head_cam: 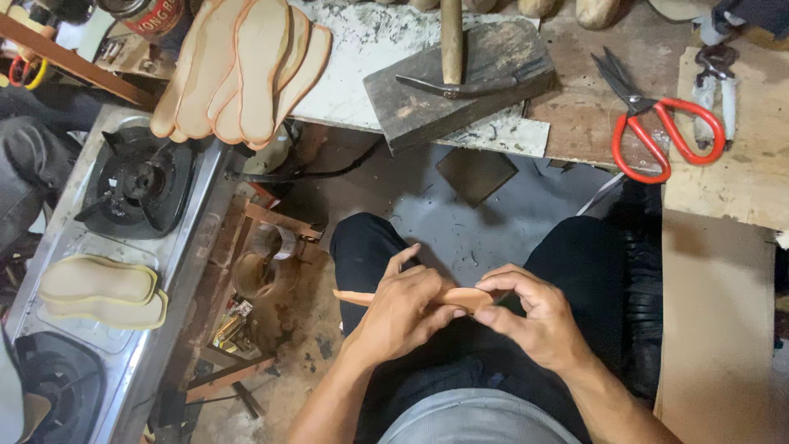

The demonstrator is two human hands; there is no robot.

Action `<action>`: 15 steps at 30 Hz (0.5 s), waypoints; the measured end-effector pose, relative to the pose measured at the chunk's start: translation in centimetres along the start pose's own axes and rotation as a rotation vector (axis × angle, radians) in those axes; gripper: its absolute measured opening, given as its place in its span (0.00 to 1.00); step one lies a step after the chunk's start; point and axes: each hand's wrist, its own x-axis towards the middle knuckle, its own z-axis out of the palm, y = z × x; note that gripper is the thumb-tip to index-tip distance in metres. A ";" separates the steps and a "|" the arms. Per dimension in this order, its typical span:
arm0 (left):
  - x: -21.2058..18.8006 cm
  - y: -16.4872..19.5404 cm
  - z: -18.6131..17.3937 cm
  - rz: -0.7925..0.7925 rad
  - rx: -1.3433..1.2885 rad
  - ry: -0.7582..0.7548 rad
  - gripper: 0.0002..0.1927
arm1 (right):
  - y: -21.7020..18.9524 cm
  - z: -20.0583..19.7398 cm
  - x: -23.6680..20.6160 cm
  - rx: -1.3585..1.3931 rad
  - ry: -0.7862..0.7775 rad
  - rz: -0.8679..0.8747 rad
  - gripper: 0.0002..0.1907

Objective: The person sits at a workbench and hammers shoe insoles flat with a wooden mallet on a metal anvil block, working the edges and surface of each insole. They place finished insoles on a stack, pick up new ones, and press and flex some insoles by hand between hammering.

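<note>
Here, both hands on one tan insole piece [460,298], over lap.
Left hand [407,308] fingers curled round its middle; right hand [534,316] fingers pinching its end. Red-handled scissors [649,123], hammer [452,49] on table [575,115].

The insole piece [464,298] looks like matt tan leather, smooth-faced. The stacked insoles [242,70] at the counter's left edge are the same dull leather — edges rawer. The scissors [649,123] have dark metal blades and glossy red plastic handles. The hammer [452,49] has a worn wooden shaft; the block [501,62] beneath is rough, scarred wood. The stove [123,271] is brushed, grimy steel.
</note>
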 end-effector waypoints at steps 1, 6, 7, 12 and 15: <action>0.0 0.1 0.0 0.004 -0.025 -0.005 0.10 | -0.1 0.3 -0.1 -0.041 0.014 -0.004 0.12; 0.0 0.2 0.1 0.073 -0.098 -0.064 0.09 | 0.9 0.8 -0.9 -0.026 -0.002 0.108 0.06; 0.0 0.1 0.2 0.073 -0.110 -0.072 0.08 | 1.5 0.7 -1.1 0.127 -0.029 0.192 0.05; 0.0 -0.5 0.9 0.073 -0.336 -0.074 0.10 | 3.2 0.4 -1.1 0.591 -0.073 0.392 0.07; -0.2 -0.2 2.0 -0.339 -0.681 -0.017 0.09 | 2.4 0.5 -0.8 0.708 0.082 0.480 0.11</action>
